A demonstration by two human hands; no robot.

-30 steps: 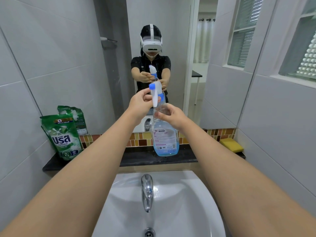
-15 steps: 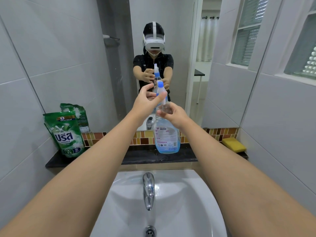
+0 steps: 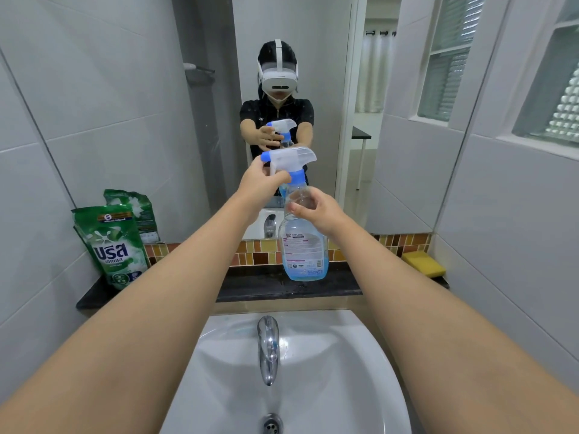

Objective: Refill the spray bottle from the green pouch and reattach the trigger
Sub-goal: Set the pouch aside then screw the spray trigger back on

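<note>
Head view, centre of frame: clear plastic spray bottle (image 3: 302, 245) standing upright on the black stone ledge (image 3: 282, 288), pale blue liquid filling only its lowest part. White trigger head with blue nozzle and blue collar (image 3: 289, 162) seated on the bottle's neck, nozzle pointing toward frame left. Left hand (image 3: 261, 186) curled round the trigger head just below the nozzle, fingers wrapped at the collar. Right hand (image 3: 318, 209) gripping the bottle's clear upper shoulder, thumb across the front, fingers hidden behind.

Left of frame: green printed refill pouch (image 3: 111, 245) upright on the ledge, leaning against the grey tiled wall, well apart from the bottle. Right of frame: yellow sponge (image 3: 424, 263) lying at the ledge's far end.

Bottom centre: white ceramic basin (image 3: 329, 386) with chrome tap (image 3: 268, 349) over it.

Upper centre: mirror (image 3: 313, 73) reflecting a person in a white headset.
</note>
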